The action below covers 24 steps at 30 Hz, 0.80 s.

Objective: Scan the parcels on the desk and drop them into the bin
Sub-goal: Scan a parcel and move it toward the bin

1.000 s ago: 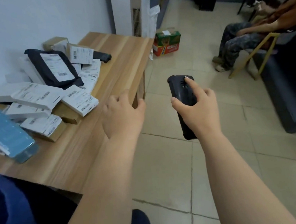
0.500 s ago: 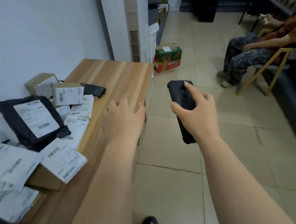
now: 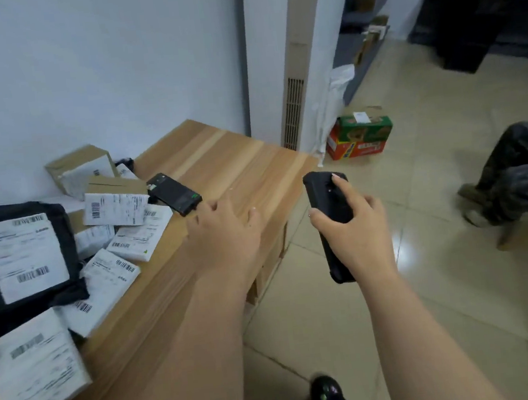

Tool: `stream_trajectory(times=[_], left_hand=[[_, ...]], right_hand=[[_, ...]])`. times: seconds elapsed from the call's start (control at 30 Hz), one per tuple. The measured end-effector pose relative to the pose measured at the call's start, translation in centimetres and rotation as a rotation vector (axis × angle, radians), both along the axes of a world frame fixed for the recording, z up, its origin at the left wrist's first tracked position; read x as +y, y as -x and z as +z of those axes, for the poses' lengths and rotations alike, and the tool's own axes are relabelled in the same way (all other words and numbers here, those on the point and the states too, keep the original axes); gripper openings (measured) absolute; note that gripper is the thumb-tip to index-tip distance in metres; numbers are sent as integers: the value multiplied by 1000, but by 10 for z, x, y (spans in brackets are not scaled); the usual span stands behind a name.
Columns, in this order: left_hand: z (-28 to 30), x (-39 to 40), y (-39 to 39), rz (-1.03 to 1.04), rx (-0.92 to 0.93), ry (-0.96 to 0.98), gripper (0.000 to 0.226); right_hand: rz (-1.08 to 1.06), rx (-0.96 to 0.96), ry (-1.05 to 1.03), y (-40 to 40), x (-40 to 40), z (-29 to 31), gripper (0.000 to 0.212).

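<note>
Several labelled parcels lie piled on the left of the wooden desk (image 3: 236, 167): a black bag with a white label (image 3: 21, 258), white packets (image 3: 139, 235) and small cardboard boxes (image 3: 80, 168). My left hand (image 3: 227, 233) hovers over the desk's right part with fingers spread, holding nothing, just right of a black handheld device (image 3: 174, 194) lying on the wood. My right hand (image 3: 354, 232) grips a black scanner (image 3: 330, 206) upright over the floor beside the desk, thumb on its face. No bin is in view.
A white floor-standing air conditioner (image 3: 292, 76) stands behind the desk's far end. A red and green carton (image 3: 360, 139) sits on the tiled floor. A seated person's legs (image 3: 514, 173) are at the right. My shoe (image 3: 325, 395) shows at the bottom.
The view has swung up and along the desk, so the parcels now sit lower left. My left hand has moved forward toward the black device. The scanner stays in my right hand.
</note>
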<state>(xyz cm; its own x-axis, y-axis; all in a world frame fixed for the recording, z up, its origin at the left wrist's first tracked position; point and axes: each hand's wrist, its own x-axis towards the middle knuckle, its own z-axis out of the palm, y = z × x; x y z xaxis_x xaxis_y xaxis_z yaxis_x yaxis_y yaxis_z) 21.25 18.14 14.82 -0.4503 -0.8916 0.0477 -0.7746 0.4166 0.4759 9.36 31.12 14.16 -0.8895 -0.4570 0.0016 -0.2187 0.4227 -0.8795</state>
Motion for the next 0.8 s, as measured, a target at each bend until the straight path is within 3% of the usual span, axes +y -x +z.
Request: stream_trajectory(times=[0.27,0.47,0.8], left_hand=[[-10,-34,68,238,-23,-2,59],[-9,-89,54,502,12,-42,55],[-14,-196,31,686,-13,13,54]], right_hand=[[263,-10,-44,102,-72,-2,67],[473,-43,-49,104,-159,-9,66],[780,53,-54,74,-317,-5,67]])
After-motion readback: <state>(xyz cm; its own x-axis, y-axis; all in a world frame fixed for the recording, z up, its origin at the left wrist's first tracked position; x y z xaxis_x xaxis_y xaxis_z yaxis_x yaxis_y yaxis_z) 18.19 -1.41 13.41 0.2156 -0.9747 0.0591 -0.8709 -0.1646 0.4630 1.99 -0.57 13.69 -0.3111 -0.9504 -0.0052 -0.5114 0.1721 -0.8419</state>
